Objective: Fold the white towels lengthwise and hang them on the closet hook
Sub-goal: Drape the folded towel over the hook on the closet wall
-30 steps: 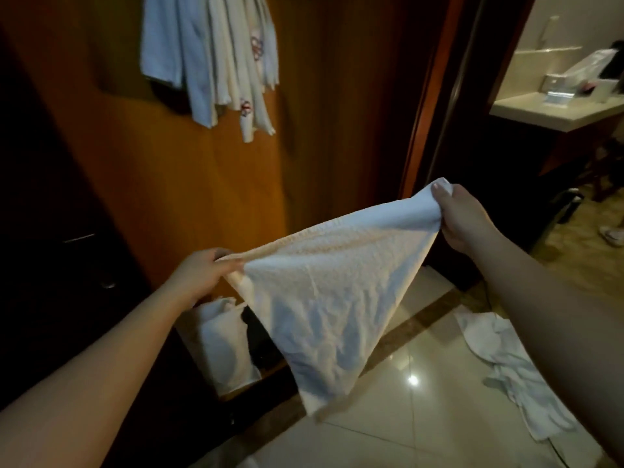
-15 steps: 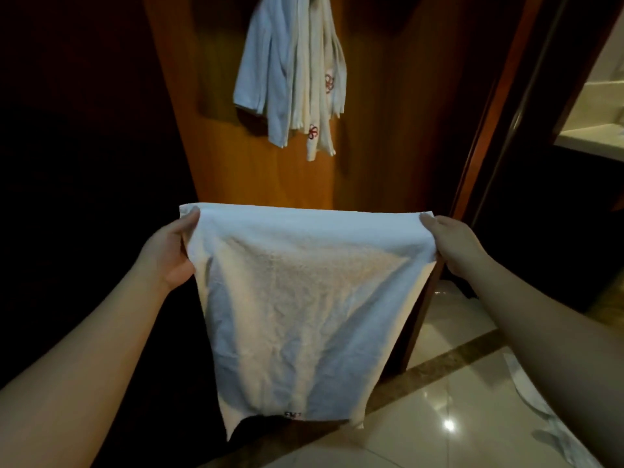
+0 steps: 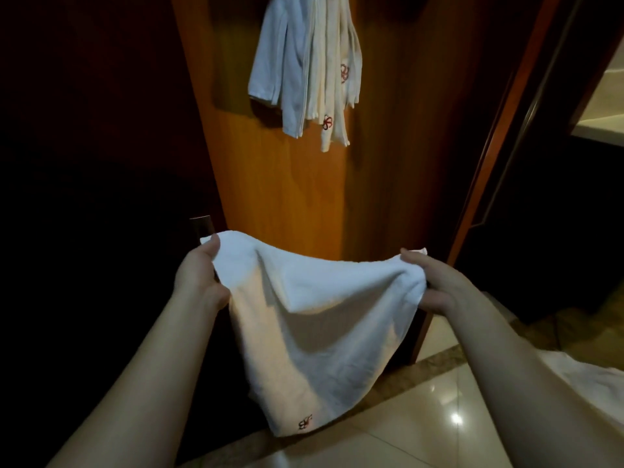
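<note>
While both hands hold a white towel (image 3: 314, 319) up in front of the wooden closet panel (image 3: 280, 184), the step in hand looks like the lengthwise fold itself. The left hand (image 3: 199, 282) pinches the upper left corner, thumb on the near face and fingers hidden behind the cloth. The right hand (image 3: 435, 285) clamps the upper right corner the same way, its fingers curled round a bunched edge. Between the two grips the top hem sags in a shallow dip, so the cloth is slack, not stretched. The lower end hangs free above the tiled floor (image 3: 422, 434), with a small red embroidered mark (image 3: 305, 423) near the bottom corner.

Higher on the panel, several hung towels (image 3: 310, 69) already drape from the hook, which is itself hidden under them. By that sign the task is partly done.

Next, I judge, the two held corners need to come together so the long edges meet, and the hanging half should be allowed to fall straight. After that, the folded strip must be lifted well up to the hook, beside the ones already there. Another pale cloth (image 3: 587, 383) lies at the right edge, probably awaiting its turn.
</note>
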Action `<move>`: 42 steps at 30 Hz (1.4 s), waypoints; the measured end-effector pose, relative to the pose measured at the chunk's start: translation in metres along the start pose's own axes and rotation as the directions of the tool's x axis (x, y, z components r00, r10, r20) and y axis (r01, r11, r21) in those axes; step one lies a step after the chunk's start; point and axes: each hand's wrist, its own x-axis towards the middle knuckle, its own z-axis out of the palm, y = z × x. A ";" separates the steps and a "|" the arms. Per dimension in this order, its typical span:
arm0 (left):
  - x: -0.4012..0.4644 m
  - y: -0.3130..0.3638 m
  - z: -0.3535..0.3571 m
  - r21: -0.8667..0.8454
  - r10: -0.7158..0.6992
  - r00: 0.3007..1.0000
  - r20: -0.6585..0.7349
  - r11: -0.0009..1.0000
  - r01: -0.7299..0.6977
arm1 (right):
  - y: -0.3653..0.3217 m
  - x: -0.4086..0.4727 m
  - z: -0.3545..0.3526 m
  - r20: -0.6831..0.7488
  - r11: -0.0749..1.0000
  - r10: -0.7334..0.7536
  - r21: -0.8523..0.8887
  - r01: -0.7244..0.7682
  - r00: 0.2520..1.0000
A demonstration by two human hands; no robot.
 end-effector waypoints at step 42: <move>-0.113 -0.099 0.026 0.452 0.237 0.579 0.780 0.426 -0.783 | 0.074 -0.101 0.064 0.351 0.407 -0.572 -0.663 0.628 0.741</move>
